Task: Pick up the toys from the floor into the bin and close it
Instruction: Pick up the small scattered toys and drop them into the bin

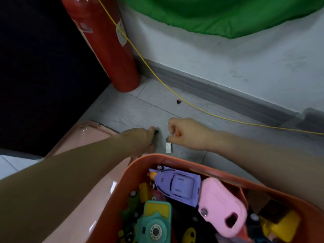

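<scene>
An orange bin (175, 159) sits at the bottom, filled with several toys, among them a purple car (178, 185), a pink toy (220, 204) and a teal toy camera (154, 223). Its pink lid (82, 137) lies on the floor to the left. My left hand (140, 139) reaches over the floor and pinches a small dark toy piece (156, 131). My right hand (185, 132) is curled around a small orange piece (178, 134). A white brick (168, 147) lies on the floor between the hands, just beyond the bin rim. Farther off lies a small red and black piece (178, 101).
A red fire extinguisher (105, 46) stands in the corner by the wall. A yellow cable (157, 79) runs across the floor along the grey baseboard. Green fabric (219, 13) hangs at the top. A dark panel (40, 67) fills the left side.
</scene>
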Demonstrator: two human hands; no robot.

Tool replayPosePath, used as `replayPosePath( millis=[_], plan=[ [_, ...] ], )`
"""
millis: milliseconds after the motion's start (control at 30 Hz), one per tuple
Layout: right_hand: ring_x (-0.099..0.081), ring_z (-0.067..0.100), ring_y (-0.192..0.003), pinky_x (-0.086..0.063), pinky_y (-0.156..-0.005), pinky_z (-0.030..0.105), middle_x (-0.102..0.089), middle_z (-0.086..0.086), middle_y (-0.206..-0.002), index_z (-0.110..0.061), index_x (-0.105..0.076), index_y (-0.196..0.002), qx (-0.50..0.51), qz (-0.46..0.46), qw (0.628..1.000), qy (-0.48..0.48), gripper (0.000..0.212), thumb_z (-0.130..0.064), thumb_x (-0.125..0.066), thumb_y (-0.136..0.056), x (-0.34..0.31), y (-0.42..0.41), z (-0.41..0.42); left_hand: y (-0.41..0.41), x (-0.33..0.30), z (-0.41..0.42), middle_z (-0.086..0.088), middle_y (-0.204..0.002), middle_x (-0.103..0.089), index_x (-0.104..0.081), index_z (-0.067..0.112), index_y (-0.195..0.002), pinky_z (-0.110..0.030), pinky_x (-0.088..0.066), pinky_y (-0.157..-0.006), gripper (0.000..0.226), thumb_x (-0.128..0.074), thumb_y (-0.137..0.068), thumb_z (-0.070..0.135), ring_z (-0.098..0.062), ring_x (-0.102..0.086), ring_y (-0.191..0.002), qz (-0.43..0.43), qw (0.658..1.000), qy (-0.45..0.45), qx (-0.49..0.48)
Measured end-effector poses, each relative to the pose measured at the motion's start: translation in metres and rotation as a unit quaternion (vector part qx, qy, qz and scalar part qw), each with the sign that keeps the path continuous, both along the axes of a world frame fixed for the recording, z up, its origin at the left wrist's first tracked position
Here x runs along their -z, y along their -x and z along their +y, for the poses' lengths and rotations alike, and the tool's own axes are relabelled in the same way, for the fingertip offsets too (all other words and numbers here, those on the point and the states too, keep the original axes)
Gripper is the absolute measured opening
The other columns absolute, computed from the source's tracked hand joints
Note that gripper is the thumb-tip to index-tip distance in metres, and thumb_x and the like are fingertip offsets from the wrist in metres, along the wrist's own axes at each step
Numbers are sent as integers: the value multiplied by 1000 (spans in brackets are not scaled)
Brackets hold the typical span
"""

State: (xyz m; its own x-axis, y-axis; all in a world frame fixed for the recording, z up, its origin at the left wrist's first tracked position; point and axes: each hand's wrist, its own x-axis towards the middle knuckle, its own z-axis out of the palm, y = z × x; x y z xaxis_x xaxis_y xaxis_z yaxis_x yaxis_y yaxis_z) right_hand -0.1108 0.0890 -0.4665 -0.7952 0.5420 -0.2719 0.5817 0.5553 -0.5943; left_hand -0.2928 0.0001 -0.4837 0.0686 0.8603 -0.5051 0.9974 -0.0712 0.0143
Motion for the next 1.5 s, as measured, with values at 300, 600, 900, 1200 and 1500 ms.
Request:
replayPosePath(
  millis=[300, 600, 900, 1200, 1500],
  plan=[
    [-55, 30, -92, -39, -70, 35, -43, 8, -113, -21, -47, -122, -239, -55, 957, -157, 36, -43, -53, -94, 23, -3, -17, -5, -1, 11, -19, -100, -63, -32, 8, -127, -35, -42, -68, 40, -47, -98, 31, -35, -62, -88, -52, 997, -44, -48],
    [-60, 37, -106, -49, -82, 41, -56, 14, -124, -12, -44, -127, 9, -41, 984, -173, 45, -38, -56, -91, 21, -2, 49, -5, 1, 28, -10, -99, -60, -38, 20, -121, -38, -47, -73, 25, -34, -101, 34, -31, -60, -91, -56, 996, -46, -51],
    [-59, 42, -103, -48, -79, 42, -54, 21, -119, -12, -44, -125, 25, -95, 974, -204, 36, -34, -49, -96, 35, 32, 90, 3, 9, 40, -5, -94, -50, -39, 13, -116, -32, -37, -72, 27, -47, -98, 31, -21, -50, -85, -164, 971, 9, -173],
    [-60, 32, -89, -48, -74, 35, -64, 10, -97, -18, -47, -91, 53, -42, 992, -102, 17, -31, -58, -91, 19, 12, 83, 7, 7, 41, -12, -114, -56, -45, 8, -127, -30, -38, -75, 38, -53, -95, 26, -20, -48, -91, -168, 961, 16, -218],
    [-44, 15, -50, -37, -41, 20, -50, 3, -64, -17, -57, -88, 263, 132, 932, 211, 11, -28, -59, -91, -107, -40, 28, -15, -96, 52, -8, -64, -51, -48, 16, -72, -20, -29, -43, 20, -48, -89, 6, -11, -34, -45, -453, 817, 38, -355]
  ],
)
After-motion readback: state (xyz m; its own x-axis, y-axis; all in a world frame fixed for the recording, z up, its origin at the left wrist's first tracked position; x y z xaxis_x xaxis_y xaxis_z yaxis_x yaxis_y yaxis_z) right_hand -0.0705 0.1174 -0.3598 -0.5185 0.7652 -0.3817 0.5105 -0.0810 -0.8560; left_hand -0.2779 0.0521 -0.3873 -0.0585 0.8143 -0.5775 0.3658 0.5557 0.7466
